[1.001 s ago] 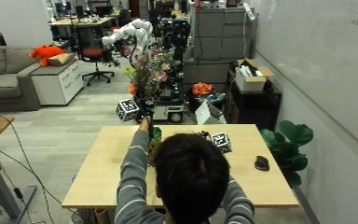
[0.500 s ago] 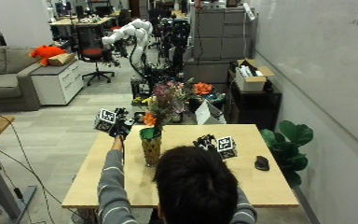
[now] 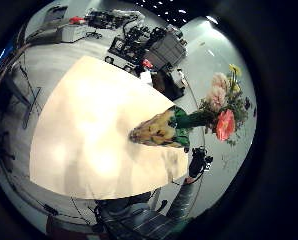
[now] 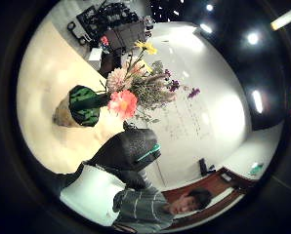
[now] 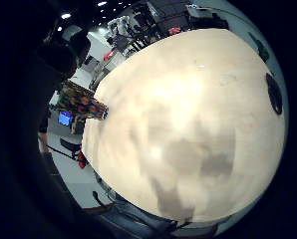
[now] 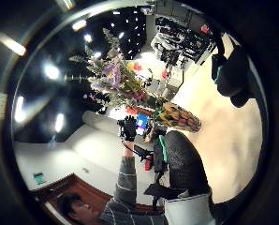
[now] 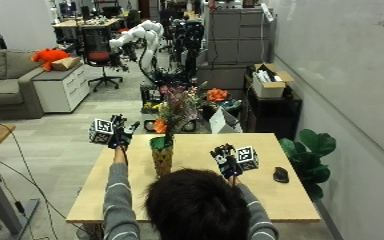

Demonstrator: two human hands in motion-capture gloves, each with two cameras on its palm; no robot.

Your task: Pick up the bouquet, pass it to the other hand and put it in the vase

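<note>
1. Left hand point(image 7: 119, 138), in a black glove, is raised in the air beyond the tabletop's left far corner; its fingers are spread and it holds nothing.
2. Just to its right, near the far edge of the light wooden table point(image 7: 198, 197) and left of the middle, stands the tall yellow-brown patterned vase point(image 7: 162, 160), upright.
3. The bouquet of pink, orange and yellow flowers with green leaves point(image 7: 177, 107) stands in the vase; its green wrap sits at the vase's mouth and the blooms rise above it. Neither hand touches it.
4. In the left thumb side palm view the bouquet point(image 4: 135, 90) and vase point(image 4: 77, 106) lie apart from a gloved hand point(image 4: 128, 151) over the table.
5. Right hand point(image 7: 227, 161), also gloved in black, is over the middle of the tabletop, to the right of the vase and apart from it; its fingers are relaxed and it grips nothing.
6. A small dark rounded object point(image 7: 281, 174) lies near the tabletop's right edge.
</note>
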